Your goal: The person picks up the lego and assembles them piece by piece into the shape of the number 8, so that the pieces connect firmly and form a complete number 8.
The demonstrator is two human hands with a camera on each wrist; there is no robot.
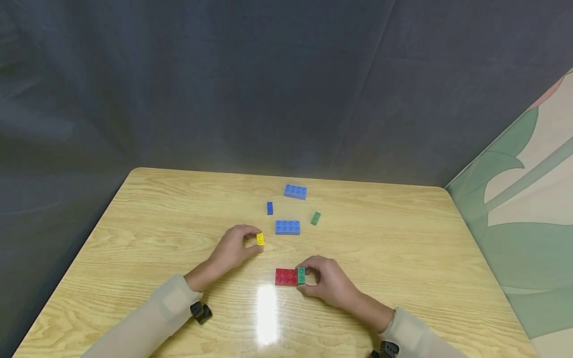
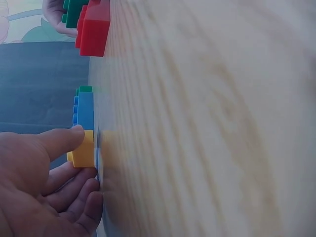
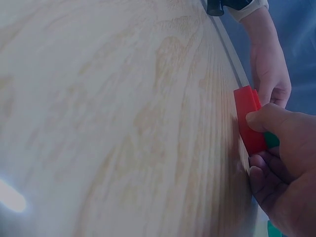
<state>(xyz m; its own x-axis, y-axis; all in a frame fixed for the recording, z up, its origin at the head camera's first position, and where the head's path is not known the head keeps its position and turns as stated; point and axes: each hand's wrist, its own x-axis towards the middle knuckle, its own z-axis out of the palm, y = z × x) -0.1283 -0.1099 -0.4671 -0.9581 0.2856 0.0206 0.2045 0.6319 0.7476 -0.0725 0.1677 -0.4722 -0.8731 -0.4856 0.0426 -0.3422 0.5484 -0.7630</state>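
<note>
My left hand (image 1: 233,247) pinches a small yellow brick (image 1: 260,239) between thumb and fingers, close over the table, its studs facing up. In the left wrist view the thumb lies along the side of the yellow brick (image 2: 87,148). A red brick (image 1: 285,277) lies in front of my right hand (image 1: 331,282), with a small green brick (image 1: 301,275) across its right end. The right thumb and fingers grip that end from both sides. In the right wrist view the thumb tip presses the side of the red brick (image 3: 248,106), partly hiding the green brick (image 3: 270,139).
Beyond the hands lie a blue brick (image 1: 287,227), a second blue brick (image 1: 295,191) farther back, a small dark blue brick (image 1: 270,208) and a small green brick (image 1: 315,218). A dark curtain (image 1: 250,89) hangs behind the wooden table (image 1: 403,238).
</note>
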